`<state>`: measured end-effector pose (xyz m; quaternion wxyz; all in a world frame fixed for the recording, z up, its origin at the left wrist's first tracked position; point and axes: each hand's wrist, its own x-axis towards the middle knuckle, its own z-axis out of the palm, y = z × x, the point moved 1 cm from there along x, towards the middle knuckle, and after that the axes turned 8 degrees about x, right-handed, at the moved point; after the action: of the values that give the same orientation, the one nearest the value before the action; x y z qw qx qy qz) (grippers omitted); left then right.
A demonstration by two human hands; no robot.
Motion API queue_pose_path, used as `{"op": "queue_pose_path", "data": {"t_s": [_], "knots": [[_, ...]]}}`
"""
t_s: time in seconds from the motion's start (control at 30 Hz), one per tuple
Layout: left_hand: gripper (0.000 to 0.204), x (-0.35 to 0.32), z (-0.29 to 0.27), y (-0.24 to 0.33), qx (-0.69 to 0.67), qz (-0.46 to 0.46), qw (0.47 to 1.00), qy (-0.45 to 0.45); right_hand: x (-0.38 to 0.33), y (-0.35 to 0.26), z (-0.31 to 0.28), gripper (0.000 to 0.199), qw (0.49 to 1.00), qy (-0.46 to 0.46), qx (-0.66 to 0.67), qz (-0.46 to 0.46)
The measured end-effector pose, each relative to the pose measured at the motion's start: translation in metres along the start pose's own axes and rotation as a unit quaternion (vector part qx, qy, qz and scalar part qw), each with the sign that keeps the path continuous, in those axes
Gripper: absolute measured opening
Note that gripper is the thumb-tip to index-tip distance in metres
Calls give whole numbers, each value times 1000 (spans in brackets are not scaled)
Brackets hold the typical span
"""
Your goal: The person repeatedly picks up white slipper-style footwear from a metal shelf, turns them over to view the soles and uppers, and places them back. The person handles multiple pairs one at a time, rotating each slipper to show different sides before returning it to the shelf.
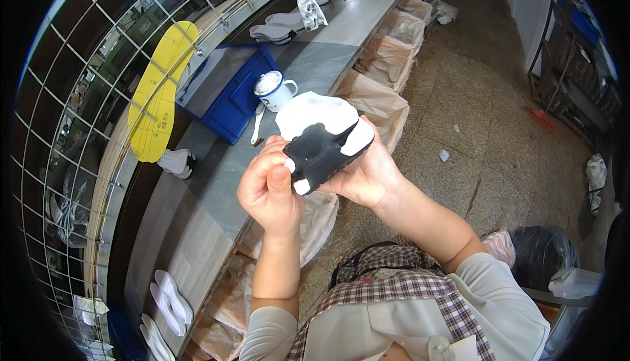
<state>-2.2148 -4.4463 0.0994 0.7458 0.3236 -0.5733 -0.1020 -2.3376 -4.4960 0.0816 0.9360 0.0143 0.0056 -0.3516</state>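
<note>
Black shoe upper (pixel 323 153), both hands gripping, white-stuffed

shoe workshop, workbench (pixel 197 223), white soles (pixel 272 31)

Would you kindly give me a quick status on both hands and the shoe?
Left hand and right hand both gripping black-and-white shoe, held above bench edge. White mug behind, apart. Nothing blocking.
</note>
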Motion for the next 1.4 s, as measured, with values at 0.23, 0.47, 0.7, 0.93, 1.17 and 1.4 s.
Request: {"op": "queue_pose_path", "data": {"t_s": [0.23,0.47,0.7,0.93,1.17,1.4], "knots": [[25,-1,7,7,93,150,977,-116,19,-10,-12,75,989,-133,47,52],[25,-7,9,11,132,176,964,-149,26,-12,-22,76,973,-198,79,85],[25,-9,-1,11,97,199,947,-233,22,-13,-24,75,971,-233,15,46],[44,25,-11,-20,-42,-335,941,4,-9,-3,-13,69,966,-71,-229,-99],[39,3,-10,-49,-194,-406,891,-58,-15,8,-12,59,950,-71,-277,-126],[39,-12,-15,-72,-281,-517,808,-31,-11,6,-20,63,966,26,-234,-104]]}}
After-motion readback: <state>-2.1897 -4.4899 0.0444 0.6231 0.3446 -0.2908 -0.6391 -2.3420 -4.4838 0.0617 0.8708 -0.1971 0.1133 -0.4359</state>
